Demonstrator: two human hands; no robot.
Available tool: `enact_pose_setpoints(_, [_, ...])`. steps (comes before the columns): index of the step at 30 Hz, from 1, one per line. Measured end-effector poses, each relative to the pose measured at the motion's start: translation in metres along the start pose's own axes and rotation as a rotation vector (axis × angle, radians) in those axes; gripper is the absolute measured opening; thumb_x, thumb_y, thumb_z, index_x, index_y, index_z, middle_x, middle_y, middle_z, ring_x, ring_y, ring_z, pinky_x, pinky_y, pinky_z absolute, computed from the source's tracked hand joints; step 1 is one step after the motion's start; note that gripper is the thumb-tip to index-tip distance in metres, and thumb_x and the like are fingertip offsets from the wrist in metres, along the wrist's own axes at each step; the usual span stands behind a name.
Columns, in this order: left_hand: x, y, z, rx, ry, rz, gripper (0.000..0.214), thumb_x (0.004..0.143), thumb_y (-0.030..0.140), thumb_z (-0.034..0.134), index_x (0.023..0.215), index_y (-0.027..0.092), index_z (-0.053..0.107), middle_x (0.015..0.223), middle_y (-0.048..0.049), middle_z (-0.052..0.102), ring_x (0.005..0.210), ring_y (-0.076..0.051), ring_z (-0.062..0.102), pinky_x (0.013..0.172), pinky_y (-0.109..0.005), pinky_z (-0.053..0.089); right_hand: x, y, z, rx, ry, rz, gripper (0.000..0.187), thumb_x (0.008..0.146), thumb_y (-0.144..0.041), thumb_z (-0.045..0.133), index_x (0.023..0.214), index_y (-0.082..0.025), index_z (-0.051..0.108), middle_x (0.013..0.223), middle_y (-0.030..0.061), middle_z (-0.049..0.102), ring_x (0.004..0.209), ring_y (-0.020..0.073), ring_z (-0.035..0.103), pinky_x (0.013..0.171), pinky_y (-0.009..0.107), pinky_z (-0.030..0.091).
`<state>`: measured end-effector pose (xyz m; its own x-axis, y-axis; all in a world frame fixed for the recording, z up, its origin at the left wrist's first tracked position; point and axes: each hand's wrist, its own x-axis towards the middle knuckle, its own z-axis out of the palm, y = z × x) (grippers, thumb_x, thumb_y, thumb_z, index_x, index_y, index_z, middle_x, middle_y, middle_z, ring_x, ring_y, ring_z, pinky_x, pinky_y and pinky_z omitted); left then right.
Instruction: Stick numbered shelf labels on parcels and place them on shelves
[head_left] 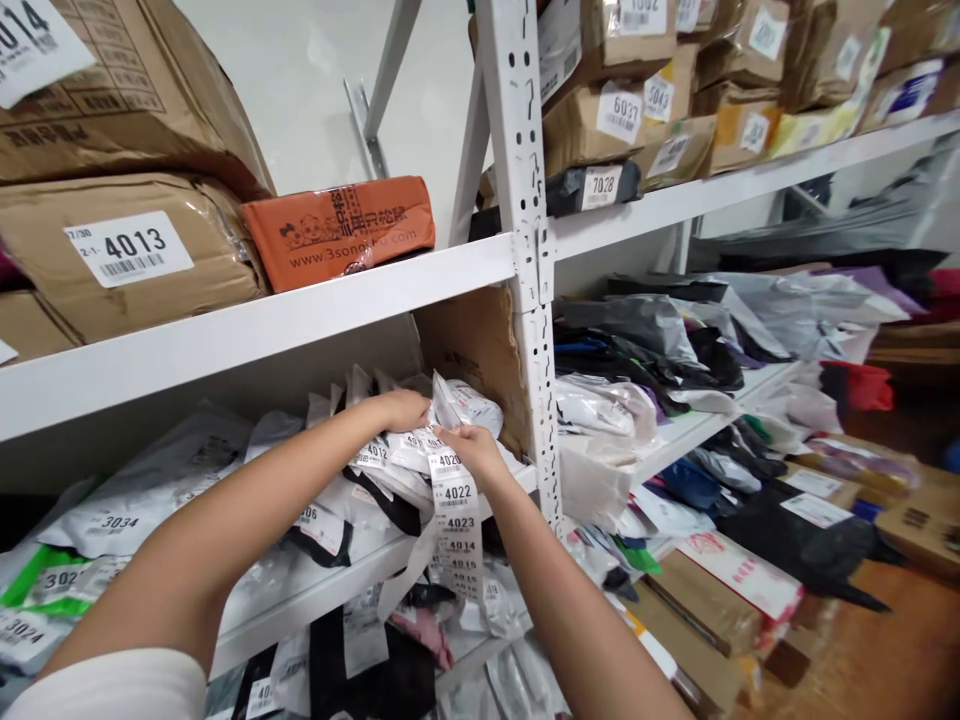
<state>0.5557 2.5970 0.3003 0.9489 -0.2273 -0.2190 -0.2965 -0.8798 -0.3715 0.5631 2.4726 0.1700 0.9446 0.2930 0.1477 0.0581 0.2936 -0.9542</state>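
Note:
My left hand (403,409) rests knuckles-up on a row of upright white poly-bag parcels (390,455) on the middle shelf, fingers curled over their tops. Just to its right, my right hand (471,447) pinches the top of a long strip of numbered labels (456,520) reading 4022, 4023, 4014, which hangs down past the shelf edge. A white parcel (469,402) leans just behind both hands.
A white perforated upright (525,250) stands right of my hands. Brown cartons, one labelled 4013 (127,250), and an orange parcel (341,230) sit on the shelf above. Grey bags (120,510) fill the left; dark and white bags pile on shelves and floor at right.

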Motion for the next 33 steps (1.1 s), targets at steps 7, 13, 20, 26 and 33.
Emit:
enact_pose_setpoints(7, [0.001, 0.003, 0.002, -0.005, -0.003, -0.018, 0.026, 0.087, 0.027, 0.052, 0.097, 0.008, 0.065, 0.107, -0.0198, 0.068, 0.094, -0.028, 0.064, 0.08, -0.032, 0.047, -0.01, -0.002, -0.011, 0.095, -0.088, 0.171, 0.046, 0.054, -0.052, 0.078, 0.051, -0.019, 0.047, 0.044, -0.0058, 0.045, 0.042, 0.0066, 0.035, 0.043, 0.023, 0.026])
enact_pose_setpoints(13, [-0.004, 0.0, 0.003, -0.098, 0.049, -0.057, 0.044, 0.079, 0.026, 0.063, 0.118, 0.013, 0.051, 0.109, -0.0128, 0.066, 0.094, -0.023, 0.063, 0.077, -0.027, 0.046, -0.043, 0.002, -0.04, 0.194, -0.198, 0.217, 0.045, 0.056, -0.053, 0.081, 0.054, -0.016, 0.055, 0.044, -0.0055, 0.049, 0.041, 0.0063, 0.036, 0.044, 0.022, 0.026])
enact_pose_setpoints(20, [-0.011, 0.003, -0.014, -0.039, 0.324, 0.283, 0.058, 0.067, 0.023, 0.077, 0.121, 0.02, 0.055, 0.132, -0.0123, 0.051, 0.122, -0.029, 0.047, 0.098, -0.033, 0.039, -0.076, 0.029, -0.069, 0.438, -0.276, 0.183, 0.037, 0.061, -0.045, 0.083, 0.077, -0.018, 0.065, 0.067, 0.001, 0.068, 0.055, 0.0125, 0.06, 0.054, 0.022, 0.044])
enact_pose_setpoints(26, [-0.012, 0.006, -0.016, -0.183, 0.007, 0.383, 0.022, 0.075, -0.001, 0.055, 0.074, 0.017, 0.068, 0.081, -0.0006, 0.068, 0.079, -0.013, 0.062, 0.075, -0.02, 0.043, -0.071, 0.031, -0.069, 0.488, -0.276, 0.097, 0.037, 0.063, -0.042, 0.083, 0.086, -0.018, 0.066, 0.073, 0.0021, 0.07, 0.06, 0.0135, 0.062, 0.06, 0.024, 0.047])
enact_pose_setpoints(33, [-0.015, 0.013, -0.018, -0.005, 0.221, 0.42, 0.054, 0.072, 0.01, 0.068, 0.122, 0.027, 0.059, 0.134, -0.0062, 0.053, 0.124, -0.025, 0.045, 0.104, -0.036, 0.033, -0.051, 0.013, -0.064, 0.486, -0.12, 0.041, 0.043, 0.058, -0.047, 0.084, 0.085, -0.019, 0.067, 0.066, 0.0012, 0.069, 0.052, 0.0158, 0.06, 0.053, 0.026, 0.043])
